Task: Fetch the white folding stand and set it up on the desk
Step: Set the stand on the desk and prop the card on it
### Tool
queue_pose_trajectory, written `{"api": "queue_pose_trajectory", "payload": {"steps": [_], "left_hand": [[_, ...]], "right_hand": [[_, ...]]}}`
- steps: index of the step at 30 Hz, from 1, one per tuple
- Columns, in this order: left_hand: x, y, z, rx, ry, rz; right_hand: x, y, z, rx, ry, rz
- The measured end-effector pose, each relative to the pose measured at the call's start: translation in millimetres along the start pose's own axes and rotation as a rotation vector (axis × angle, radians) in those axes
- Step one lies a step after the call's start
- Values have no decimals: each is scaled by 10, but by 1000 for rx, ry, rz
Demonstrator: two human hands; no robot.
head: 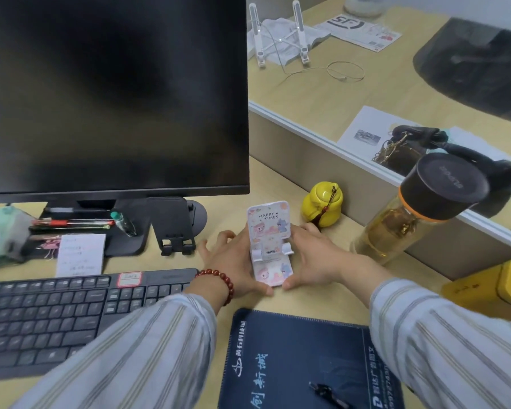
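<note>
hands — left (233,262), right (313,258) — clasping unfolded white stand (270,246) | tan desk (301,296)

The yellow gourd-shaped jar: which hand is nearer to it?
Right. The right hand lies just below the yellow gourd-shaped jar, fingertips close to it; the left hand is beyond the white folding stand.

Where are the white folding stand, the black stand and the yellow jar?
white folding stand (268,228), head view, on its upright printed back panel.
black stand (171,221), head view, on its back plate.
yellow jar (322,208), head view, on its body.
</note>
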State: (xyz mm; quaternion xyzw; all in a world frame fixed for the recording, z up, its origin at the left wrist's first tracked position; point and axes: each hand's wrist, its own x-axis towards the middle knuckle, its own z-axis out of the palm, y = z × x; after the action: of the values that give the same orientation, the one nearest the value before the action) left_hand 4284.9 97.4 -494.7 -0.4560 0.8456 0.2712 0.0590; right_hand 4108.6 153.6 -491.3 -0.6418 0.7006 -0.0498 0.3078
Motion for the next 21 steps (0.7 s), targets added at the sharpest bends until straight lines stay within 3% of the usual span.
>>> {"api": "queue_pose_trajectory", "payload": {"steps": [7, 15, 21], "left_hand": [[209, 68, -216, 216, -202, 183], [188, 47, -152, 235, -123, 148], [127, 50, -86, 260, -52, 65]], "right_hand": [[-259, -10, 223, 150, 180, 138], [-205, 32, 213, 180, 153, 39], [-167, 14, 303, 445, 313, 78]]}}
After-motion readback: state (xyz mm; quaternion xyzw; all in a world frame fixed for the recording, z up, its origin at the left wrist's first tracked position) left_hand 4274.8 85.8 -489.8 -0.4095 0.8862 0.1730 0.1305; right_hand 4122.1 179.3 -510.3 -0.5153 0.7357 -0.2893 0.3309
